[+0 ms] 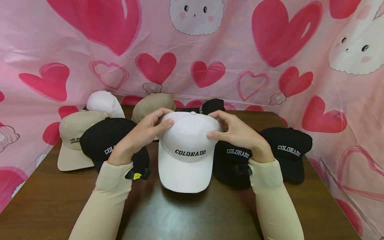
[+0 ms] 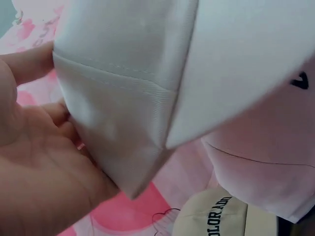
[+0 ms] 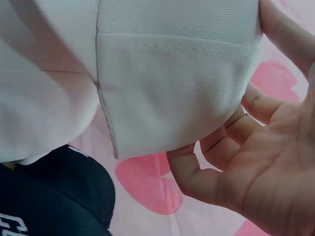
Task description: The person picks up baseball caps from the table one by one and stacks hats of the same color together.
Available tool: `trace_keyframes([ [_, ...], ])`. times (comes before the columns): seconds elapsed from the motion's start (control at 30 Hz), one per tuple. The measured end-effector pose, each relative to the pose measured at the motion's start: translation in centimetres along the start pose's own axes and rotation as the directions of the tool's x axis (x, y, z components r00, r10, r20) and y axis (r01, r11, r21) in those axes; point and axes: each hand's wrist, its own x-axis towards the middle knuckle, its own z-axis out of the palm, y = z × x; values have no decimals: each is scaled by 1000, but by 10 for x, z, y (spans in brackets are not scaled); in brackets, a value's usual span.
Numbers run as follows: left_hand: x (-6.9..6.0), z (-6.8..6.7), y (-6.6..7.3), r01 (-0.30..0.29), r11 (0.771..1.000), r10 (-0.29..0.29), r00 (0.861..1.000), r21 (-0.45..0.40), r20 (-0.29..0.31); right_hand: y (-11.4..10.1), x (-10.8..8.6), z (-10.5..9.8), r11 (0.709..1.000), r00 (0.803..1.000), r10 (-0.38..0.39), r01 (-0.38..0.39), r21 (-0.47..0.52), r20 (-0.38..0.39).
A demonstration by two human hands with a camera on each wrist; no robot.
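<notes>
Both hands hold a white cap (image 1: 190, 133) lettered COLORADO, its brim pointing down and toward the camera, above the brown table. The left hand (image 1: 144, 131) grips the crown's left side, thumb on the front. On the other side, the right hand (image 1: 240, 130) grips the crown, thumb also on the front. In the left wrist view the left hand (image 2: 47, 162) has its thumb and fingers at the edge of the white cap (image 2: 113, 98). The right wrist view has the right hand (image 3: 261, 147) with fingers curled behind the white cap (image 3: 172, 93).
On the table (image 1: 186, 220), a beige cap (image 1: 78, 126), a black cap (image 1: 105, 136) and a white cap (image 1: 103, 103) stand left. Another beige cap (image 1: 153, 105) and a black one (image 1: 213, 106) are behind. Black caps (image 1: 232, 160) (image 1: 288, 146) lie right. A heart-print cloth (image 1: 186, 43) hangs around.
</notes>
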Motion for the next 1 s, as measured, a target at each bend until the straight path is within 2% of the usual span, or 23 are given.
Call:
trace_keyframes([
  [0.17,3,1,-7,57,997,-56,998,56,-24,10,5,3,999,999,41,-41,12,20],
  [0.3,8,2,-15,86,993,-83,996,79,-38,17,10,7,996,996,88,-88,-16,22],
  [0.5,13,3,-30,134,984,-128,990,121,-58,33,19,14,986,986,163,-162,-33,41],
  [0.63,16,3,-40,139,974,-129,989,179,-67,41,23,18,979,978,202,-201,-17,53],
  [1.0,17,4,-47,141,925,-116,989,353,-91,45,27,21,968,968,241,-235,-82,71],
])
